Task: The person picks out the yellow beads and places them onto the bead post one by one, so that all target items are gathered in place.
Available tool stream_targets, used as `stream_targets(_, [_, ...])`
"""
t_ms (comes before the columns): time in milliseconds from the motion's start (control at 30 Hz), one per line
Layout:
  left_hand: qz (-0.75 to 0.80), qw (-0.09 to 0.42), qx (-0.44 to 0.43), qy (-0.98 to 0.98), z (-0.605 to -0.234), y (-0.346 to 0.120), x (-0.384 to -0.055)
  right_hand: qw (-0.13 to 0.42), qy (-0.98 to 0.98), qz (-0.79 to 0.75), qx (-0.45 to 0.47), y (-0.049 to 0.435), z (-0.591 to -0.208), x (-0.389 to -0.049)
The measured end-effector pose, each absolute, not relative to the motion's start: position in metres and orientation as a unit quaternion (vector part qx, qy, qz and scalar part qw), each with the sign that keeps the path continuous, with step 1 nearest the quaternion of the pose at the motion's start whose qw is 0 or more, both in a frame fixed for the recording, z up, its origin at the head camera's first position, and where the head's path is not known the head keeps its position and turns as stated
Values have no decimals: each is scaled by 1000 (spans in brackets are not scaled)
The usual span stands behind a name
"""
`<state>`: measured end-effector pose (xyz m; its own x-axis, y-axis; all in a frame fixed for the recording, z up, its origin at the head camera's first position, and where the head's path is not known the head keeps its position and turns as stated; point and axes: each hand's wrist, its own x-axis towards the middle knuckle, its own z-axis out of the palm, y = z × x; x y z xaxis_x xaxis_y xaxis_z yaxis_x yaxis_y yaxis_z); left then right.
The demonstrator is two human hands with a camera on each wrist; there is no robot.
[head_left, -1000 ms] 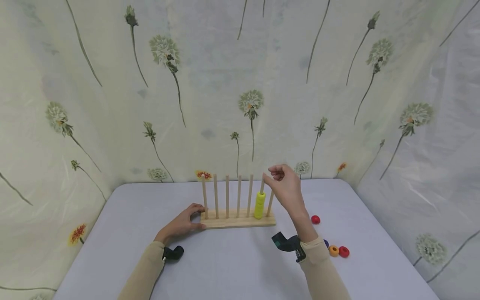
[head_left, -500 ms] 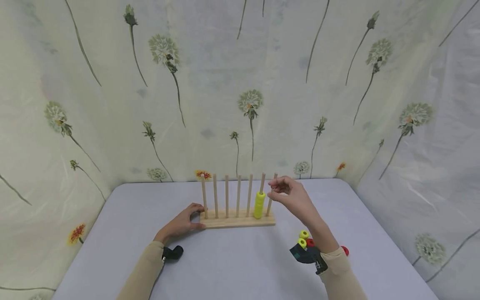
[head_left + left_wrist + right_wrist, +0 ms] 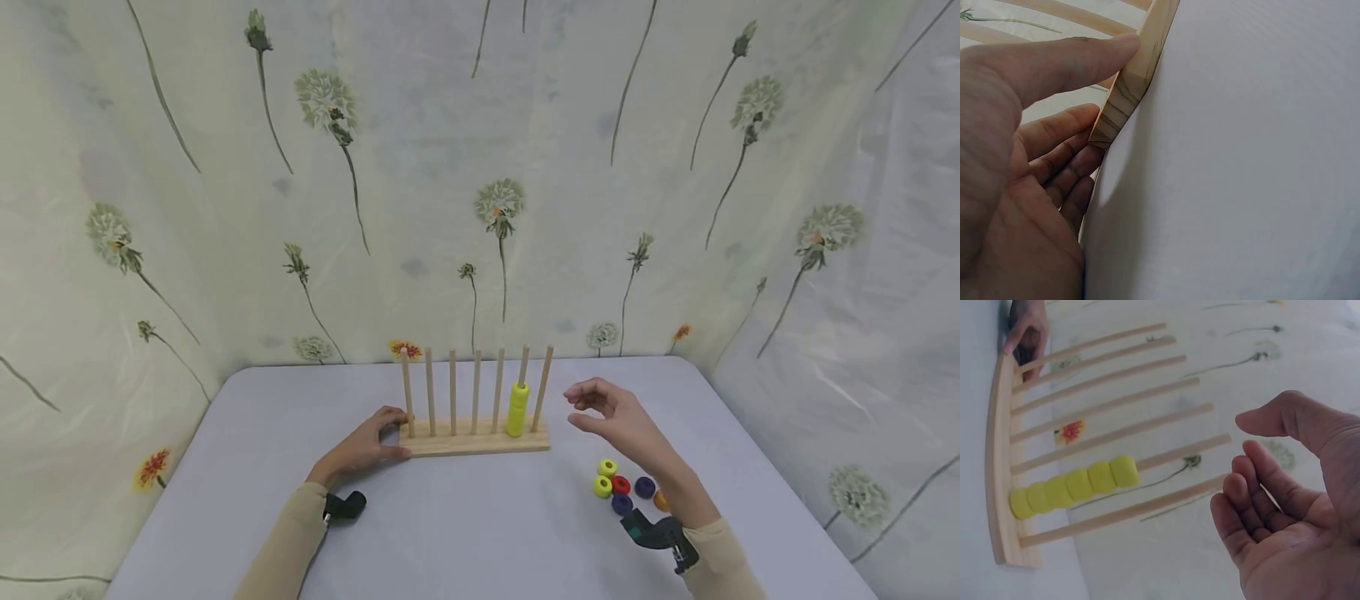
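A wooden peg rack (image 3: pixel 472 447) with several upright pegs stands on the table. Yellow beads (image 3: pixel 517 410) are stacked on its second peg from the right, while the other pegs are bare. At the rack's left end my left hand (image 3: pixel 363 443) grips the base; the left wrist view shows the thumb on one side of the wooden base end (image 3: pixel 1124 103) and fingers on the other. To the right of the rack my right hand (image 3: pixel 618 421) is in the air, fingers relaxed and apart from the thumb, with nothing in them, as the right wrist view also shows (image 3: pixel 1285 506).
Loose beads lie on the table below my right hand: yellow ones (image 3: pixel 602 487), a red one (image 3: pixel 620 485), blue ones (image 3: pixel 645 487) and an orange one (image 3: pixel 661 501) partly behind the forearm. A flower-printed curtain (image 3: pixel 420 208) hangs behind the table (image 3: pixel 465 533).
My right hand has moved from the top of the yellow beads' peg rightward and down, away from the rack. Several loose beads have come into view. My left hand stays on the base.
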<state>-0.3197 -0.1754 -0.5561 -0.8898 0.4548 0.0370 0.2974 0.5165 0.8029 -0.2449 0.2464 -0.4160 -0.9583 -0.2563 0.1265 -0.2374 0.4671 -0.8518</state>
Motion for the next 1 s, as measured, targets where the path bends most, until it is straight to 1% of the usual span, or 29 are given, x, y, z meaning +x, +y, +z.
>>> stream_targets(267, [447, 90, 221, 862, -556, -176, -319, 38, 846, -511, -149, 277, -444, -249])
stream_targets(367, [450, 91, 222, 860, -556, -176, -319, 47, 852, -503, -136, 287, -455, -251])
stream_targets(667, [451, 92, 225, 859, -555, -176, -319, 98, 862, -490, -92, 313, -482, -252])
stream_targets(1000, [454, 93, 224, 857, -557, -175, -321, 111, 875, -464, -81, 334, -508, -259])
